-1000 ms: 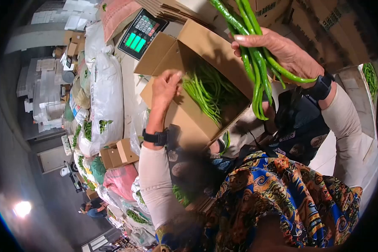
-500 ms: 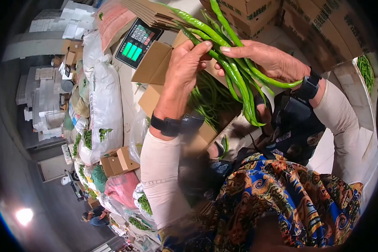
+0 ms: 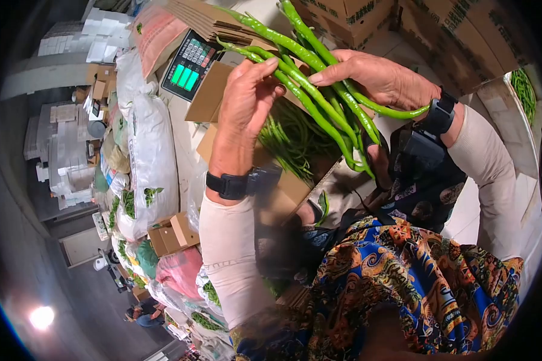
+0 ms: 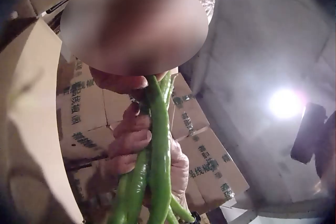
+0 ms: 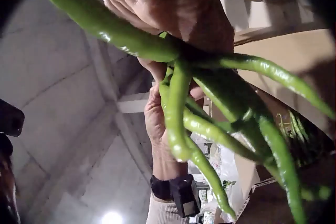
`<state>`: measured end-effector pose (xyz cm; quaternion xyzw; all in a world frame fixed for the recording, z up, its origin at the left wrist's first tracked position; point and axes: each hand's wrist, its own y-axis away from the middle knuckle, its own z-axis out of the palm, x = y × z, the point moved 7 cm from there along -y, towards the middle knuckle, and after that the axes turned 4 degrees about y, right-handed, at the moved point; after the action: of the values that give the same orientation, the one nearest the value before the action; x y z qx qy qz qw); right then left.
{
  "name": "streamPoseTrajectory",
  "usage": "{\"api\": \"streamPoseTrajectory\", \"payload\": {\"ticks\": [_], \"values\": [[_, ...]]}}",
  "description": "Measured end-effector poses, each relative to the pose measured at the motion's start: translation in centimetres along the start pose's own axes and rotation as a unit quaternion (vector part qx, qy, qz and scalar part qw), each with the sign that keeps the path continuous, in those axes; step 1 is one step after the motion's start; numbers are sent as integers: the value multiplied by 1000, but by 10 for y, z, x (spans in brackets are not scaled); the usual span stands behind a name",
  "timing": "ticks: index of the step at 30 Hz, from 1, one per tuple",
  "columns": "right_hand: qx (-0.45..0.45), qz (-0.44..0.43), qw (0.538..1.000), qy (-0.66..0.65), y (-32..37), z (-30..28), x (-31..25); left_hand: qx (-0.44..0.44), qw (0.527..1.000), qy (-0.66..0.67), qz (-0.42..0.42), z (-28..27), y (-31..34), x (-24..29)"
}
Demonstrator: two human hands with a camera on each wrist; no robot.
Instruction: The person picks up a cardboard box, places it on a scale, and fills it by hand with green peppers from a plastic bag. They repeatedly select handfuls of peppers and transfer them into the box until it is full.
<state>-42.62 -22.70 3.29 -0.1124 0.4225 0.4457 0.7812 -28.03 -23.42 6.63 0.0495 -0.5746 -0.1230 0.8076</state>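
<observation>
My right hand (image 3: pixel 385 78) holds a bunch of long green chili peppers (image 3: pixel 328 111) above an open cardboard box (image 3: pixel 208 90). Thumb and fingers of that hand close round the bunch near its middle, and the peppers fan out on both sides in the right wrist view. To its left, my left hand (image 3: pixel 241 105) pinches one long pepper (image 3: pixel 253 55) of the bunch between thumb and fingers. More green chili peppers (image 3: pixel 289 144) lie in the box below, partly hidden by the left hand and the bunch.
A scale with a lit green display (image 3: pixel 190 66) stands beyond the box, near flattened cardboard (image 3: pixel 202 21). White sacks (image 3: pixel 150 159) line the left side. Printed cartons (image 3: pixel 464 36) are stacked at the upper right, and another container of green peppers (image 3: pixel 524 93) is at far right.
My left hand has come up from the box to the bunch and now pinches a pepper, drawn slightly left since half a second ago. The right hand has moved slightly lower with the bunch.
</observation>
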Motion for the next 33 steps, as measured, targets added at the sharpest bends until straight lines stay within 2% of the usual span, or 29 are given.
{"api": "streamPoseTrajectory", "payload": {"ticks": [3, 6, 9, 13, 14, 16, 18, 20, 22, 24, 25, 30, 32, 33], "values": [[0, -26, 1000, -3, 0, 3, -3, -32, 995, 90, -6, 1, 0, -4], [6, -26, 999, 34, 1, 2, -6, -22, 994, 104, -1, -6, 0, -8], [14, 14, 999, 38, 0, 1, 0, -35, 997, 62, -17, 2, 1, -8], [43, 8, 998, 54, -2, -1, 3, -43, 998, 26, -22, 11, 4, -7], [21, -11, 999, 32, 0, 4, -4, -37, 998, 32, -26, 11, 4, -5], [6, -35, 999, -6, -1, 2, -10, -34, 997, 47, -46, -1, 5, -4], [52, -59, 997, -2, 1, -12, -13, -20, 999, 19, -41, -22, 2, -4], [24, -45, 999, 9, -1, -16, -17, -6, 998, 25, -50, -40, 3, -5], [44, -34, 998, -21, 1, -21, -18, -17, 997, 39, -63, -55, 7, -3], [10, -43, 998, -52, 0, -21, -17, 25, 998, 23, -44, -75, 11, 0], [17, -41, 997, -57, 1, -21, -17, 74, 996, 15, -38, -85, 15, -1], [1, -56, 996, -71, 0, -16, -19, 95, 994, 25, -55, -125, 18, -23], [-11, -66, 996, -62, -1, -14, -20, 130, 987, -12, -91, -142, 17, -46], [-17, -65, 995, -78, -3, -14, -19, 131, 978, -106, -126, -151, 15, -57]]}}
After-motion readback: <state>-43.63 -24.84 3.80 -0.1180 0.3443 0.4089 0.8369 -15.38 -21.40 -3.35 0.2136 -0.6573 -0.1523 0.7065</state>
